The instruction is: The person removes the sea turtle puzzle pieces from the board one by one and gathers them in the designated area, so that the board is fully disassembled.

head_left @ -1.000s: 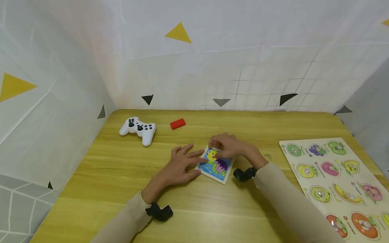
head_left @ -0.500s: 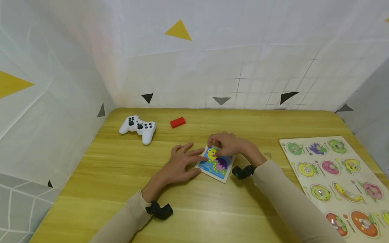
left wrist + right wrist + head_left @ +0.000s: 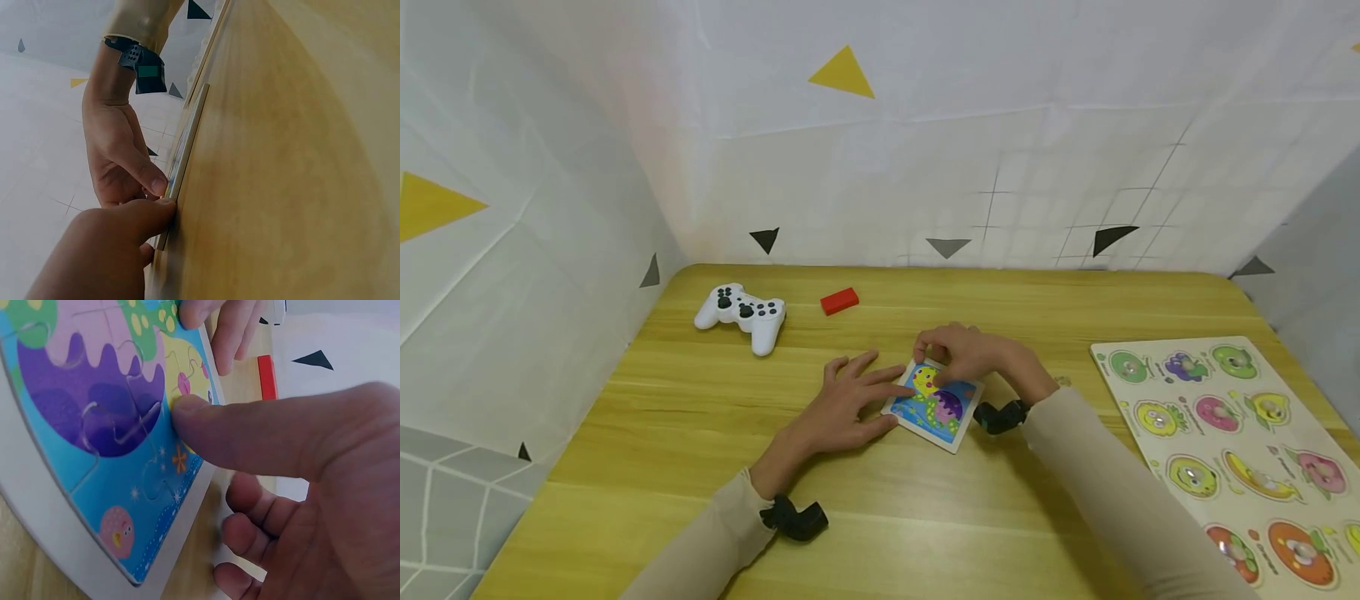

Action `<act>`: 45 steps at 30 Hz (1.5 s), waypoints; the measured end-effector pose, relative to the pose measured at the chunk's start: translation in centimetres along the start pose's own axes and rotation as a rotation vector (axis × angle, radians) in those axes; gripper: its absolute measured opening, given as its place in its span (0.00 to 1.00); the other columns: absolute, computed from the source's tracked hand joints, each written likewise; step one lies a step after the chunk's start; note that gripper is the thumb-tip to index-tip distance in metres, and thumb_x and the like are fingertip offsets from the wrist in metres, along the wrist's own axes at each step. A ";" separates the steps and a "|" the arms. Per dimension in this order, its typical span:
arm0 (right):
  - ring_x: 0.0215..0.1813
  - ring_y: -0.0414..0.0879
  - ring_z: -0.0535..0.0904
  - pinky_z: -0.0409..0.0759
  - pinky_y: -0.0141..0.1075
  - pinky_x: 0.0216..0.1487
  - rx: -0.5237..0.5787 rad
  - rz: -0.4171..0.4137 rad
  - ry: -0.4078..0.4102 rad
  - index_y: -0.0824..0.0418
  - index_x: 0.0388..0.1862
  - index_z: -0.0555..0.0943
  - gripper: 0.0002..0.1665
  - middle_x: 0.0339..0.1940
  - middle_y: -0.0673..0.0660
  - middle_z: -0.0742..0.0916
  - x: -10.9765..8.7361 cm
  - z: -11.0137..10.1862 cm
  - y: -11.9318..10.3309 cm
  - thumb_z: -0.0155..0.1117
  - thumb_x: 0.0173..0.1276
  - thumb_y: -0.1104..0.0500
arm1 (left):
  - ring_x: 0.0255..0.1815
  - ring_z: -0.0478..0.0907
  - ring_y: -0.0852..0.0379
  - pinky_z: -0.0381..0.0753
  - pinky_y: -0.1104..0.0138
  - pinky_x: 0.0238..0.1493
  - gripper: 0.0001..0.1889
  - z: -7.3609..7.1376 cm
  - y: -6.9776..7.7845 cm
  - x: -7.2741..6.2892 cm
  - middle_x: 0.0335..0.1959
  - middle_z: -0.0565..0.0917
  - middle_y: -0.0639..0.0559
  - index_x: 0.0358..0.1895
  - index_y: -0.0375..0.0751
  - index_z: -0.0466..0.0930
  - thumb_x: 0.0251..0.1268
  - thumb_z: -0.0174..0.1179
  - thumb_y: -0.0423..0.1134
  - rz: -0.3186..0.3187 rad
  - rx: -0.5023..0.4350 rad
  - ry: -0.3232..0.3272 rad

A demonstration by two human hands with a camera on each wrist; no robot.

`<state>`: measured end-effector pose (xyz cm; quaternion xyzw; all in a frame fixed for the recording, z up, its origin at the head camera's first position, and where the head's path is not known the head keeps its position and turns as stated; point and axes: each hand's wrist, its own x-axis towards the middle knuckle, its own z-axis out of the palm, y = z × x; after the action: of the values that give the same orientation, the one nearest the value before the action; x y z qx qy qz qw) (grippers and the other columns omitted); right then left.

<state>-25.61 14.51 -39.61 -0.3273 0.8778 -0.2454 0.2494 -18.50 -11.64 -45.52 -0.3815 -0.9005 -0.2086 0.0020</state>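
Note:
A small jigsaw puzzle in a white-edged tray, with a yellow-headed, purple-shelled turtle on blue, lies flat on the table between both hands. My left hand rests at its left side, fingers spread and fairly straight; the index fingertip touches the picture and the thumb meets the near edge. From the far side, my right hand holds the puzzle, its thumb on the picture beside the yellow head. In the right wrist view, several fingers curl beyond the tray's edge; the index finger is hidden behind the thumb.
A white game controller lies at the back left, near a red block. On the right is a large fruit peg board. White cloth walls stand behind the wooden table and at its sides.
The head view has shifted slightly. Both hands stay at the puzzle, with almost no visible movement; the puzzle lies in the same place.

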 end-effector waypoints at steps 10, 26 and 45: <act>0.32 0.45 0.77 0.77 0.36 0.39 0.085 -0.014 -0.022 0.56 0.51 0.78 0.18 0.35 0.55 0.83 0.2 0.0 0.4 0.71 0.65 0.64 | 0.83 0.52 0.38 0.47 0.38 0.73 0.22 -0.1 0.0 0.0 0.79 0.67 0.62 0.68 0.69 0.76 0.74 0.54 0.57 -0.005 -0.008 -0.005; 0.40 0.48 0.72 0.74 0.38 0.45 0.137 -0.131 -0.003 0.65 0.49 0.75 0.17 0.40 0.60 0.81 0.1 0.3 0.2 0.68 0.63 0.71 | 0.83 0.53 0.38 0.48 0.36 0.72 0.21 -0.1 0.1 -0.1 0.78 0.69 0.60 0.67 0.68 0.77 0.73 0.55 0.56 0.011 -0.008 0.016; 0.34 0.46 0.69 0.70 0.35 0.39 0.201 -0.164 0.069 0.63 0.57 0.76 0.21 0.41 0.61 0.79 -0.5 1.2 1.1 0.66 0.66 0.69 | 0.83 0.53 0.38 0.47 0.36 0.72 0.21 -0.3 0.3 0.0 0.78 0.68 0.60 0.68 0.68 0.77 0.73 0.55 0.57 0.003 -0.022 0.008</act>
<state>-25.06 15.24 -41.03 -0.3624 0.8272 -0.3630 0.2297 -18.37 -11.59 -45.17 -0.3820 -0.8976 -0.2198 0.0016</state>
